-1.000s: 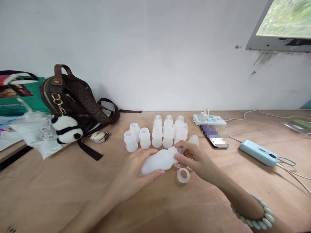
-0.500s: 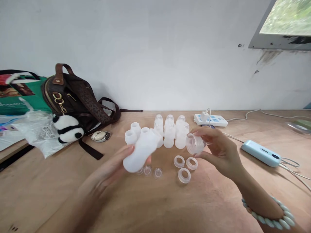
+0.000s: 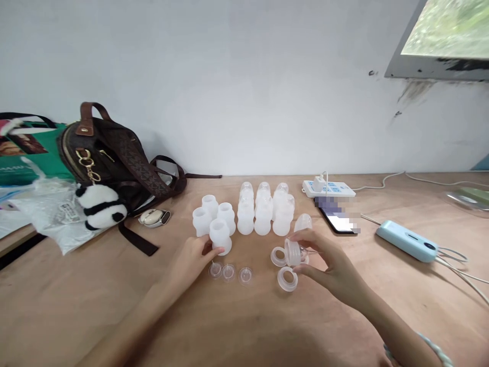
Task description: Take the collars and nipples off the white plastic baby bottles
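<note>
My left hand (image 3: 196,259) grips a white open-necked baby bottle (image 3: 220,237) low on its side; the bottle stands upright on the table. In the fingers of my right hand (image 3: 332,260) is a clear screw collar with a nipple (image 3: 292,253), tipped sideways over the loose collar rings (image 3: 287,279). Behind that hand shows a clear dome cap (image 3: 304,222), partly hidden. Several open bottles (image 3: 201,221) stand beyond my left hand. To their right are rows of bottles with clear domed tops (image 3: 263,216). Three loose clear nipples (image 3: 228,272) lie in front.
At the left are a brown backpack (image 3: 114,153), a panda plush (image 3: 101,206), a plastic bag (image 3: 57,219) and a watch-like object (image 3: 154,217). At the right are a phone (image 3: 338,219), a white power strip (image 3: 329,188) and a light blue device (image 3: 407,241) with cables. A wall closes off the back.
My left hand has lowered the bottle from the air, turning it upright onto the table beside the open ones. My right hand has moved down and slightly left with the collar, uncovering the phone.
</note>
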### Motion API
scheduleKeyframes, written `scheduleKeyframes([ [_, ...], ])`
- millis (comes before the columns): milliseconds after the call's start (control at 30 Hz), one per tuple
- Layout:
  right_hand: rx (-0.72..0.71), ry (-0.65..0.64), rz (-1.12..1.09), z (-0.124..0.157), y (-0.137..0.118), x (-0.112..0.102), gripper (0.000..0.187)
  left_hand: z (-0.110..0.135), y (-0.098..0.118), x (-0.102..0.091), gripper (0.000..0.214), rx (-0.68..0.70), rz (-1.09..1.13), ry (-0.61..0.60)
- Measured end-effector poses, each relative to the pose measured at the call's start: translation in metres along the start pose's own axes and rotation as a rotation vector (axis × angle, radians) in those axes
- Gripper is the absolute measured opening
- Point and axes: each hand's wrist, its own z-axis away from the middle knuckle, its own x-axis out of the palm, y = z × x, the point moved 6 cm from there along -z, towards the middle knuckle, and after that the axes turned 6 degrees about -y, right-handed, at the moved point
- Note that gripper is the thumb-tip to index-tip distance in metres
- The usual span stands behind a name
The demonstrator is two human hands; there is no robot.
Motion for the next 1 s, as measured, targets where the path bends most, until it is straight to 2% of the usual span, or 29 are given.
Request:
scheduleKeyframes([
  [100, 0.002, -0.013, 0.038, 0.003, -0.001, 0.003, 0.03, -0.004, 0.006, 0.0, 0.03, -0.036, -0.36, 0.024],
  [167, 0.005, -0.018, 0.051, 0.005, -0.001, 0.003, 0.03, -0.008, 0.009, 0.002, 0.032, -0.055, -0.49, 0.038],
  [333, 0.035, -0.05, 0.06, 0.008, 0.001, 0.005, 0.027, -0.018, 0.016, 0.005, 0.036, -0.053, -0.601, 0.042],
  [467, 0.055, -0.003, 0.051, 0.01, 0.001, 0.006, 0.033, -0.01, 0.028, -0.001, 0.038, -0.043, -0.597, 0.06],
  [533, 0.035, 0.067, 0.05, 0.009, -0.003, 0.007, 0.027, 0.002, 0.04, -0.002, 0.037, 0.006, -0.448, 0.078],
  [600, -0.042, 0.134, 0.063, 0.009, -0.013, 0.008, 0.021, 0.014, 0.056, 0.007, 0.034, 0.102, -0.067, 0.011],
  [667, -0.17, 0.182, 0.082, 0.009, -0.028, 0.011, 0.02, 0.025, 0.073, 0.024, 0.031, 0.168, 0.383, -0.166],
  [767, -0.346, 0.204, 0.136, 0.011, -0.05, 0.019, 0.022, 0.039, 0.093, 0.049, 0.031, 0.134, 0.792, -0.406],
  [867, -0.385, 0.198, 0.214, 0.014, -0.06, 0.027, 0.024, 0.045, 0.099, 0.06, 0.029, 0.01, 1.024, -0.485],
  [1000, -0.426, 0.098, 0.231, 0.016, -0.065, 0.033, 0.023, 0.049, 0.097, 0.066, 0.029, -0.08, 1.106, -0.53],
])
